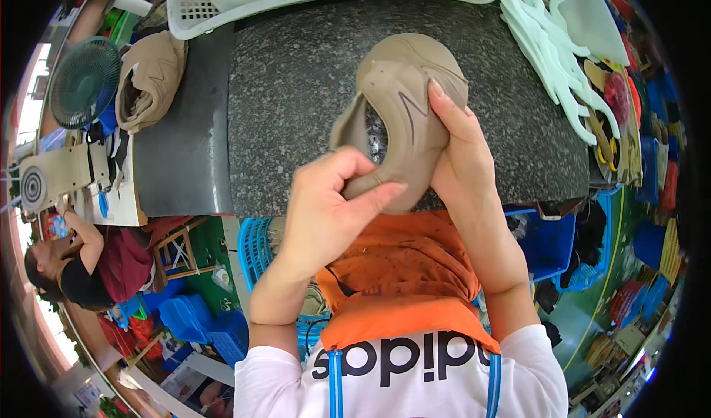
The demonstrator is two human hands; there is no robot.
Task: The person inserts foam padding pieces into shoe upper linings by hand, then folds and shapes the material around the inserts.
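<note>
A tan shoe upper point(406, 125) with a dark zigzag line on its side is held up above the dark speckled worktop point(289, 92). Its rounded toe points away from me, and its opening faces left. My left hand point(324, 203) is closed on the near end, with thumb and fingers pinching the edge of the opening. On the right side, my right hand point(461, 147) grips the upper, its thumb lying along the side and its other fingers hidden behind. A tongue-like flap stands out at the left of the opening.
A white plastic basket point(333, 3) stands at the far edge. Another tan upper point(152, 77) lies at the left, near a green fan point(85, 82). Pale green branching pieces point(552, 55) lie at the right. A co-worker point(92, 262) sits at the far left; blue crates point(544, 244) are below the worktop.
</note>
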